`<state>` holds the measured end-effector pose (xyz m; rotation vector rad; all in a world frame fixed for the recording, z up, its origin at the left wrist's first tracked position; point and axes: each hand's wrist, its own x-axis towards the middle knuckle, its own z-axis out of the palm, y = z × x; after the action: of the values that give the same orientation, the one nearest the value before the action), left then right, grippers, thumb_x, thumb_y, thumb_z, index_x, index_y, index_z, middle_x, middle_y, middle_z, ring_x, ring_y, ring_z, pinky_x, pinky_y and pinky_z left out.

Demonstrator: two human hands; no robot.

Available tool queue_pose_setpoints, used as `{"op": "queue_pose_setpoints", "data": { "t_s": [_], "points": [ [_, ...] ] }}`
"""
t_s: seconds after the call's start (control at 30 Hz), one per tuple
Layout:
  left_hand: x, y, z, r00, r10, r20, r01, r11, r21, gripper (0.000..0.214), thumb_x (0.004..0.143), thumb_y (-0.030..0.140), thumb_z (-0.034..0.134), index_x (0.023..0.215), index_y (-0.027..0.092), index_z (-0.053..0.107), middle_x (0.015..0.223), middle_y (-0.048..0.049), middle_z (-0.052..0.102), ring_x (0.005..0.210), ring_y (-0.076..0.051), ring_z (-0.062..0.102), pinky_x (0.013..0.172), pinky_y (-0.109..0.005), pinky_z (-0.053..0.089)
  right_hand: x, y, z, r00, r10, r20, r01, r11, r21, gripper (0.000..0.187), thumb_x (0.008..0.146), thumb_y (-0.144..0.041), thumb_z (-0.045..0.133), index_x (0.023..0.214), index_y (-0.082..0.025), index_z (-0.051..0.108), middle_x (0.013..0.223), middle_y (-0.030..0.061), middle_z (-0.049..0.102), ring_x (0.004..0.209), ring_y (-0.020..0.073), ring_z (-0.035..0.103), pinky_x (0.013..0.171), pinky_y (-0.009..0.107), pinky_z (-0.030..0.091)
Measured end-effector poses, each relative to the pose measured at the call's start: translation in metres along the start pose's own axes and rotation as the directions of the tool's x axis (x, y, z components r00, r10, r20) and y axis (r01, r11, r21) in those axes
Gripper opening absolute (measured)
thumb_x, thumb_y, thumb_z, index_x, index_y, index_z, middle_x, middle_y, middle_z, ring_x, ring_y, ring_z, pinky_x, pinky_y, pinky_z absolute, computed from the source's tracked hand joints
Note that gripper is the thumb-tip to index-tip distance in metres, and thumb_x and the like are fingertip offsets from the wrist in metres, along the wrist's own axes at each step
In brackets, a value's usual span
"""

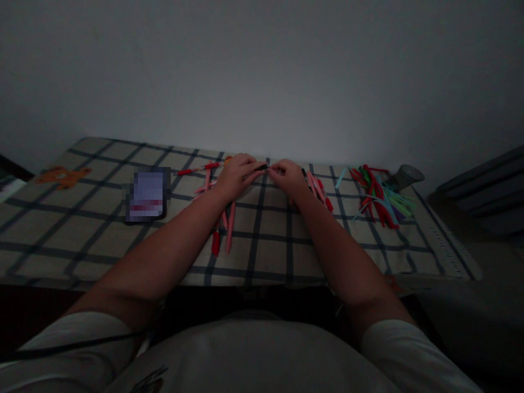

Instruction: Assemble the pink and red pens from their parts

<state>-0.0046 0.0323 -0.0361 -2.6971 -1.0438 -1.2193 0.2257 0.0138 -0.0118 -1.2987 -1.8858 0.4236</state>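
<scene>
Near the far edge of the table, my left hand (237,176) is closed on a slim black pen-like piece (262,167). The fingertips of my right hand (286,174) pinch together at that piece's right end; I cannot make out exactly what part they grip. Red and pink pens (230,229) lie loosely under and beside my left hand and forearm. More pink and red pens (316,188) lie just right of my right hand, partly hidden by my wrist.
A checked cloth (180,256) covers the table, which stands against a pale wall (262,82). At left are a phone (147,194) with a blurred screen and an orange item (63,177). A pile of coloured strips (379,199) and a dark cup (406,176) are at right.
</scene>
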Motion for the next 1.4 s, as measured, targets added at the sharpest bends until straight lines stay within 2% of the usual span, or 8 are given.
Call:
{"op": "queue_pose_setpoints", "data": {
  "t_s": [0.17, 0.27, 0.37, 0.67, 0.97, 1.13, 1.27, 1.4],
  "points": [
    [0.002, -0.001, 0.003, 1.0, -0.03, -0.008, 0.031, 0.999, 0.031, 0.042, 0.117, 0.046, 0.055, 0.136, 0.02, 0.083, 0.117, -0.0133, 0.078, 0.113, -0.031, 0.069, 0.103, -0.048, 0.055, 0.005, 0.001, 0.001, 0.971, 0.191, -0.144, -0.11, 0.891, 0.44, 0.036, 0.1, -0.059, 0.079, 0.091, -0.025, 0.068, 0.08, -0.0014, 0.069, 0.078, 0.0173, 0.065, 0.075, 0.031, 0.052],
    [0.002, -0.002, 0.003, 0.999, -0.05, 0.008, 0.05, 0.998, 0.029, 0.043, 0.117, 0.046, 0.054, 0.134, 0.019, 0.083, 0.118, -0.0139, 0.077, 0.115, -0.031, 0.069, 0.105, -0.049, 0.055, 0.008, 0.001, 0.004, 0.944, 0.27, -0.191, -0.119, 0.815, 0.567, 0.049, 0.102, -0.072, 0.075, 0.09, -0.027, 0.06, 0.074, -0.0046, 0.064, 0.069, 0.0131, 0.059, 0.067, 0.026, 0.048],
    [0.002, -0.002, 0.004, 0.998, -0.064, 0.012, 0.064, 0.997, 0.035, 0.043, 0.118, 0.046, 0.053, 0.134, 0.019, 0.082, 0.12, -0.0143, 0.077, 0.117, -0.031, 0.069, 0.106, -0.047, 0.056, 0.01, 0.0, 0.007, 0.927, 0.312, -0.21, -0.111, 0.76, 0.64, 0.052, 0.104, -0.075, 0.072, 0.091, -0.028, 0.056, 0.075, -0.0044, 0.067, 0.065, 0.0115, 0.059, 0.063, 0.024, 0.048],
    [0.002, -0.001, 0.003, 0.996, -0.081, 0.028, 0.081, 0.997, 0.008, 0.041, 0.118, 0.041, 0.053, 0.136, 0.018, 0.081, 0.122, -0.0142, 0.075, 0.116, -0.03, 0.07, 0.105, -0.046, 0.058, 0.012, 0.0, 0.009, 0.916, 0.298, -0.267, -0.057, 0.758, 0.65, 0.051, 0.106, -0.078, 0.069, 0.098, -0.028, 0.058, 0.076, -0.0039, 0.072, 0.061, 0.0104, 0.061, 0.057, 0.023, 0.045],
    [0.002, 0.0, 0.002, 0.994, -0.101, 0.045, 0.101, 0.995, -0.005, 0.04, 0.117, 0.04, 0.055, 0.138, 0.018, 0.08, 0.122, -0.0142, 0.073, 0.117, -0.03, 0.069, 0.107, -0.046, 0.057, 0.013, 0.01, 0.009, 0.905, 0.335, -0.262, -0.079, 0.737, 0.671, 0.047, 0.109, -0.076, 0.064, 0.108, -0.029, 0.062, 0.082, -0.0016, 0.078, 0.067, 0.0122, 0.068, 0.06, 0.023, 0.05],
    [0.003, -0.002, 0.004, 0.994, -0.099, 0.037, 0.099, 0.995, 0.003, 0.041, 0.117, 0.042, 0.053, 0.137, 0.019, 0.081, 0.12, -0.0132, 0.075, 0.115, -0.03, 0.069, 0.106, -0.046, 0.058, 0.013, 0.01, 0.01, 0.909, 0.298, -0.292, -0.029, 0.743, 0.668, 0.05, 0.109, -0.079, 0.061, 0.104, -0.029, 0.059, 0.079, -0.0025, 0.075, 0.064, 0.0112, 0.064, 0.058, 0.022, 0.045],
    [0.003, -0.004, 0.006, 0.996, -0.087, 0.035, 0.087, 0.996, 0.003, 0.043, 0.116, 0.042, 0.053, 0.137, 0.017, 0.081, 0.119, -0.0146, 0.075, 0.115, -0.03, 0.07, 0.105, -0.047, 0.058, 0.013, 0.002, 0.008, 0.92, 0.292, -0.26, -0.045, 0.739, 0.672, 0.051, 0.107, -0.08, 0.065, 0.103, -0.03, 0.058, 0.075, -0.0043, 0.071, 0.061, 0.0113, 0.062, 0.056, 0.022, 0.044],
    [0.003, -0.003, 0.005, 0.995, -0.094, 0.038, 0.094, 0.996, 0.007, 0.041, 0.115, 0.04, 0.054, 0.137, 0.019, 0.081, 0.12, -0.0143, 0.075, 0.116, -0.031, 0.069, 0.105, -0.047, 0.058, 0.011, 0.001, 0.007, 0.911, 0.338, -0.236, -0.083, 0.711, 0.699, 0.05, 0.106, -0.079, 0.067, 0.106, -0.03, 0.061, 0.075, -0.0041, 0.073, 0.064, 0.0121, 0.065, 0.059, 0.023, 0.048]
  ]
}}
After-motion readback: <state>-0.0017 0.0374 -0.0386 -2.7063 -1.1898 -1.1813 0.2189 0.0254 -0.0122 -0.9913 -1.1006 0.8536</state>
